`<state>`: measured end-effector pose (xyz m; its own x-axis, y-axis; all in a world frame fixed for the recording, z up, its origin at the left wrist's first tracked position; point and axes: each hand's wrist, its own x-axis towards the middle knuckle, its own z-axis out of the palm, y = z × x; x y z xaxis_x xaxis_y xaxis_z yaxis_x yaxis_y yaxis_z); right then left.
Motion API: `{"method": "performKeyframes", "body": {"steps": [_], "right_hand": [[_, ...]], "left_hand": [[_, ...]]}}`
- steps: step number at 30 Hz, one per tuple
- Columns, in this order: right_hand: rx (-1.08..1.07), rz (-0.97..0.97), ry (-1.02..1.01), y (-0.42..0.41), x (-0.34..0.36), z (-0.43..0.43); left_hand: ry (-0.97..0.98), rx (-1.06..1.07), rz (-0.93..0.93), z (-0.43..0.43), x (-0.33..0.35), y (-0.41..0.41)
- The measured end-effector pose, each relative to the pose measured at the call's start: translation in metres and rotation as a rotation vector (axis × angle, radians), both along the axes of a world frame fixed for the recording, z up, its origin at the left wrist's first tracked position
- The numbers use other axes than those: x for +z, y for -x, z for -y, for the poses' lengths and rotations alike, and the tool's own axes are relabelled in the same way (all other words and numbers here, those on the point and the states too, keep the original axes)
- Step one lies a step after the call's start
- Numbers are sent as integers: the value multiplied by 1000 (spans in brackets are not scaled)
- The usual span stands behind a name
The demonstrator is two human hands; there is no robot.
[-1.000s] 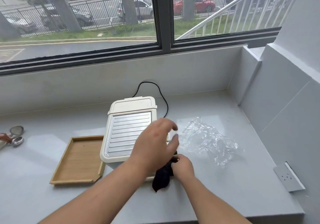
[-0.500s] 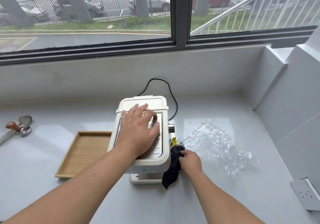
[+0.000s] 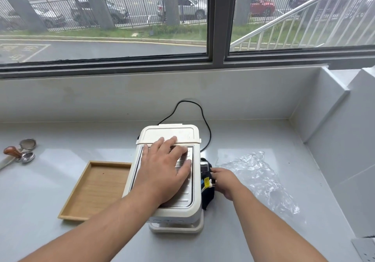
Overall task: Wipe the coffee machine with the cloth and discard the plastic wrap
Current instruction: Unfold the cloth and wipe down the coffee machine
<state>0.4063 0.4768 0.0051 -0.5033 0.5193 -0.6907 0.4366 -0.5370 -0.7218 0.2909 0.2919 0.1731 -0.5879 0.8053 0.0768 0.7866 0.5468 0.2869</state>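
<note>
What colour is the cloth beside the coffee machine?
The cloth is black; the head view shows it best.

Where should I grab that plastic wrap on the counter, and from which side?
Probably pinch a raised crinkle near the middle of the plastic wrap, coming straight down from above. It lies thin and loosely crumpled on the counter right of the coffee machine, so its flat edges offer little to grip.
</note>
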Motion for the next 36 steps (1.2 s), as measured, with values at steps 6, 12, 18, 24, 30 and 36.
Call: {"method": "performKeyframes", "body": {"steps": [6, 12, 18, 24, 30, 36], "right_hand": [[-51, -77, -96, 32, 36, -11], [-38, -119, -169, 37, 70, -15], [-90, -227, -210, 36, 114, -11], [-107, -272, -399, 30, 155, -1], [94, -18, -1000, 28, 178, 16], [397, 70, -1303, 53, 198, 53]], "left_hand": [[14, 0, -5, -1, 1, 0], [13, 4, 3, -2, 0, -1], [5, 9, 8, -4, -2, -1], [10, 6, 11, -4, -2, 0], [23, -6, 20, -3, -2, 1], [5, -36, 37, 1, 6, 2]]}}
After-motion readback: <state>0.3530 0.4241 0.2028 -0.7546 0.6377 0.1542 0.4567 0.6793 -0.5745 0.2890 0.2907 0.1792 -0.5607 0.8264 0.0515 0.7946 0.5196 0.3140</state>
